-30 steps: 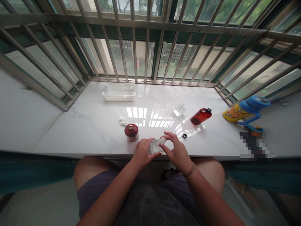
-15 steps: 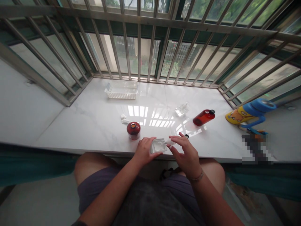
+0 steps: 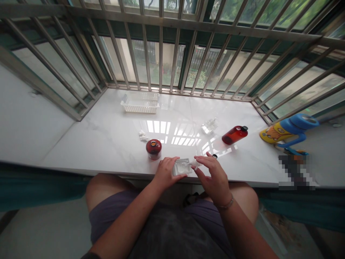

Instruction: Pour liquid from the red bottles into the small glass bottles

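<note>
My left hand (image 3: 165, 172) rests over a small clear plastic box (image 3: 182, 167), holding it at the front of the white marble sill (image 3: 88, 144). My right hand (image 3: 214, 176) pinches a small white piece (image 3: 195, 165) at the box's right end. A black bottle cap (image 3: 214, 156) lies just past my right fingertips. Behind my left hand stands a round dark red jar (image 3: 153, 149). A red-amber plastic bottle (image 3: 234, 135) lies on its side further right.
A white mesh basket (image 3: 140, 103) stands at the back of the sill, near steel window bars (image 3: 160, 54). A clear plastic piece (image 3: 209, 126), white scraps (image 3: 143, 136) and a blue-and-yellow object (image 3: 285, 131) also lie there. A pixelated patch (image 3: 296, 172) hides something at right.
Since a second ago, the box has dropped lower under my left hand and the white piece has moved right, to the box's end. The view has shifted slightly. Little differs from half a second ago.
</note>
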`<state>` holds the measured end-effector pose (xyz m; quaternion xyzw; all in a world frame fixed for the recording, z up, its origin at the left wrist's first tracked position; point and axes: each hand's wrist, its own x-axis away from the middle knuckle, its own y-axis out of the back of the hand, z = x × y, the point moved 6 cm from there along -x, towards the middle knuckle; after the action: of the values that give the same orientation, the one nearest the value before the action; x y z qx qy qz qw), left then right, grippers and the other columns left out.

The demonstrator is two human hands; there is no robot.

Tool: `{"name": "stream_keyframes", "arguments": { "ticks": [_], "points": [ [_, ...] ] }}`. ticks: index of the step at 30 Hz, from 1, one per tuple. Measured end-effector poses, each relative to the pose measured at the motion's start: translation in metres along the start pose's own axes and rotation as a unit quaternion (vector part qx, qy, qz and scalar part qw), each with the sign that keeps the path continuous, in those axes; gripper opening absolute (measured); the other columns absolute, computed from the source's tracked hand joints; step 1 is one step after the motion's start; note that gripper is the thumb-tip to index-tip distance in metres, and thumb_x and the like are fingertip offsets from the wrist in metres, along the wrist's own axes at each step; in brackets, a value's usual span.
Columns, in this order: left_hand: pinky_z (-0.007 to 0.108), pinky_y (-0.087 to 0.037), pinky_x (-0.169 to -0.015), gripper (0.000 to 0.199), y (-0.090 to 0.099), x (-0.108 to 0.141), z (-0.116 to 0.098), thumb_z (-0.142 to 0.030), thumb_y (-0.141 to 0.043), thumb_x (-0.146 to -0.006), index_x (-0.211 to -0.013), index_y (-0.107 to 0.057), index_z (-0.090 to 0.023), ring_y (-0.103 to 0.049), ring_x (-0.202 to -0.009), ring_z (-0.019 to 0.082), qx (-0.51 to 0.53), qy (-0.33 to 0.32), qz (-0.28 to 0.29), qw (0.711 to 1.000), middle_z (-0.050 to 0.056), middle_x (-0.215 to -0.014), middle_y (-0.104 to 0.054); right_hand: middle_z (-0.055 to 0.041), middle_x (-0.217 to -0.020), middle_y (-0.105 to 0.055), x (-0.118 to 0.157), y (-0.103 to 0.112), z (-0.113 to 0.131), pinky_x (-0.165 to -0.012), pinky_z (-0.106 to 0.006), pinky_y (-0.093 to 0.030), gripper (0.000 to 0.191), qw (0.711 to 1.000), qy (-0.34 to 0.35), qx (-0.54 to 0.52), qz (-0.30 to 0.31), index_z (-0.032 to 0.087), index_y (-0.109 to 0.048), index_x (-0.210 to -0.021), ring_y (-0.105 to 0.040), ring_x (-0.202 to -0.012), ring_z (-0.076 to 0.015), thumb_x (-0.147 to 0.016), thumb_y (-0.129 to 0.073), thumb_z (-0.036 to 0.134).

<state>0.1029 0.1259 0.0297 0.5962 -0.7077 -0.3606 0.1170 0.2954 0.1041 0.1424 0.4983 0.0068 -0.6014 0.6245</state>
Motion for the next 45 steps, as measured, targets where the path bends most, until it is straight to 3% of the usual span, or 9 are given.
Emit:
{"name": "stream_keyframes", "arguments": {
  "ticks": [9, 12, 16, 20, 24, 28, 39, 43, 45],
  "points": [
    [0.053, -0.055, -0.106, 0.081, 0.0, 0.0, -0.001, -0.051, -0.098, -0.078, -0.142, -0.061, -0.021, -0.067, -0.121, 0.036, -0.007, -0.001, 0.0, 1.0, 0.014, -0.131, -0.072, -0.0069, -0.125, -0.077, -0.001, 0.005, 0.005, -0.122, -0.069, -0.047, 0.049, 0.999, 0.013, 0.007, -0.034, 0.034, -0.058, -0.141, -0.074, -0.118, -0.026, -0.1, -0.073, 0.012],
    [0.053, -0.055, -0.104, 0.081, 0.0, -0.001, -0.001, -0.051, -0.099, -0.076, -0.141, -0.062, -0.02, -0.068, -0.119, 0.037, -0.019, 0.001, -0.005, 1.0, 0.014, -0.128, -0.073, -0.0075, -0.124, -0.078, -0.002, 0.004, 0.005, -0.122, -0.066, -0.049, 0.044, 0.999, 0.022, 0.022, -0.022, 0.03, -0.061, -0.139, -0.075, -0.115, -0.0258, -0.1, -0.073, 0.012],
    [0.051, -0.055, -0.104, 0.08, 0.001, -0.001, -0.001, -0.051, -0.099, -0.076, -0.141, -0.062, -0.021, -0.068, -0.118, 0.035, -0.022, -0.002, -0.008, 1.0, 0.013, -0.128, -0.074, -0.0085, -0.126, -0.078, -0.003, 0.008, 0.004, -0.122, -0.064, -0.049, 0.049, 0.998, 0.026, 0.027, -0.055, 0.028, -0.062, -0.14, -0.074, -0.117, -0.0264, -0.097, -0.075, 0.01],
    [0.051, -0.056, -0.103, 0.08, 0.001, -0.001, -0.001, -0.051, -0.099, -0.076, -0.14, -0.063, -0.021, -0.069, -0.117, 0.035, -0.022, -0.004, -0.011, 1.0, 0.013, -0.127, -0.074, -0.0071, -0.124, -0.078, -0.002, 0.004, 0.004, -0.121, -0.063, -0.05, 0.045, 0.999, 0.014, 0.03, -0.032, 0.029, -0.063, -0.137, -0.075, -0.115, -0.0258, -0.098, -0.074, 0.011],
    [0.051, -0.055, -0.104, 0.079, 0.0, -0.001, -0.001, -0.052, -0.098, -0.076, -0.14, -0.063, -0.021, -0.069, -0.117, 0.035, -0.02, -0.004, -0.012, 1.0, 0.013, -0.127, -0.074, -0.008, -0.124, -0.078, -0.002, 0.005, 0.007, -0.12, -0.062, -0.051, 0.045, 0.998, 0.022, 0.025, -0.049, 0.027, -0.063, -0.135, -0.075, -0.116, -0.026, -0.096, -0.076, 0.01],
    [0.051, -0.056, -0.103, 0.078, 0.0, -0.001, -0.001, -0.053, -0.098, -0.077, -0.14, -0.064, -0.021, -0.069, -0.117, 0.035, -0.022, -0.002, -0.016, 1.0, 0.013, -0.127, -0.074, -0.0069, -0.122, -0.079, -0.003, 0.001, 0.007, -0.12, -0.062, -0.05, 0.041, 0.999, 0.016, 0.031, -0.016, 0.027, -0.063, -0.133, -0.076, -0.113, -0.0253, -0.098, -0.075, 0.01],
    [0.051, -0.057, -0.103, 0.08, 0.001, -0.001, -0.001, -0.052, -0.099, -0.075, -0.14, -0.064, -0.022, -0.07, -0.117, 0.035, -0.021, 0.0, -0.012, 1.0, 0.012, -0.127, -0.075, -0.0077, -0.123, -0.077, -0.005, 0.011, 0.012, -0.118, -0.06, -0.053, 0.047, 0.998, 0.03, 0.022, -0.059, 0.027, -0.063, -0.135, -0.074, -0.116, -0.0256, -0.095, -0.078, 0.008],
    [0.051, -0.057, -0.102, 0.079, 0.001, -0.001, -0.003, -0.053, -0.099, -0.075, -0.139, -0.064, -0.022, -0.069, -0.117, 0.035, -0.018, -0.002, -0.01, 1.0, 0.012, -0.127, -0.075, -0.0065, -0.121, -0.078, -0.006, 0.007, 0.014, -0.116, -0.058, -0.054, 0.043, 0.999, 0.029, 0.034, -0.025, 0.028, -0.064, -0.133, -0.075, -0.113, -0.025, -0.097, -0.075, 0.008],
    [0.051, -0.056, -0.103, 0.079, 0.001, -0.001, -0.003, -0.053, -0.099, -0.076, -0.139, -0.064, -0.022, -0.069, -0.117, 0.035, -0.017, 0.0, -0.009, 1.0, 0.013, -0.128, -0.074, -0.0069, -0.122, -0.078, -0.005, 0.007, 0.015, -0.115, -0.057, -0.055, 0.043, 0.998, 0.03, 0.036, -0.037, 0.028, -0.063, -0.133, -0.074, -0.114, -0.0254, -0.097, -0.075, 0.009]
  ]
}}
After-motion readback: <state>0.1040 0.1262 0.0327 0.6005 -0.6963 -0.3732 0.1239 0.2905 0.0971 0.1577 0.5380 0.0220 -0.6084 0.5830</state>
